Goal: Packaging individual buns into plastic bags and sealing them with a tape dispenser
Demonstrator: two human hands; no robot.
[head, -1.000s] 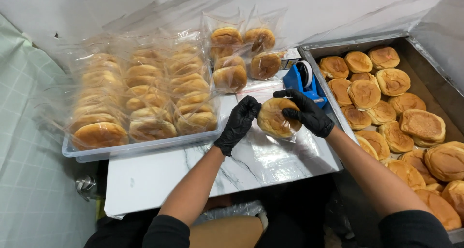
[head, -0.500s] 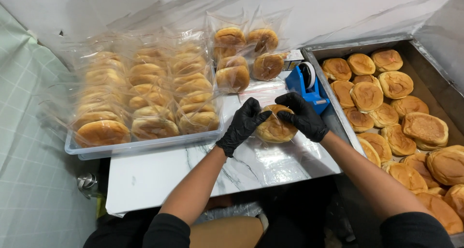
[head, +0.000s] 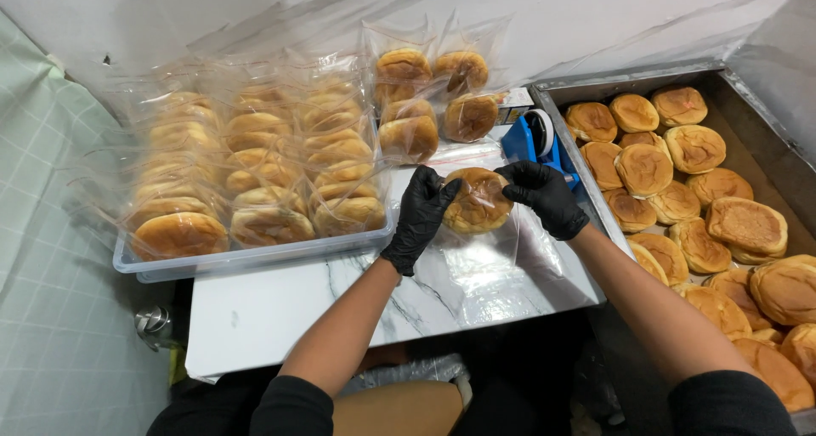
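Both hands wear black gloves and hold one round golden bun [head: 478, 200] between them, above the white marbled table [head: 255, 308]. The left hand [head: 419, 219] curls its fingers around the bun's left edge, and the right hand [head: 541, 196] pinches its right edge from above; the bun sits inside a clear plastic bag [head: 484, 262] whose loose end hangs down to the tabletop. Just behind the right hand stands a blue tape dispenser [head: 535, 143]. To the left, a clear plastic tub [head: 255, 257] holds rows of bagged buns, and a few more bagged buns [head: 429, 96] lean against the wall behind. On the right, a metal tray [head: 765, 138] is full of unwrapped buns [head: 680, 181].
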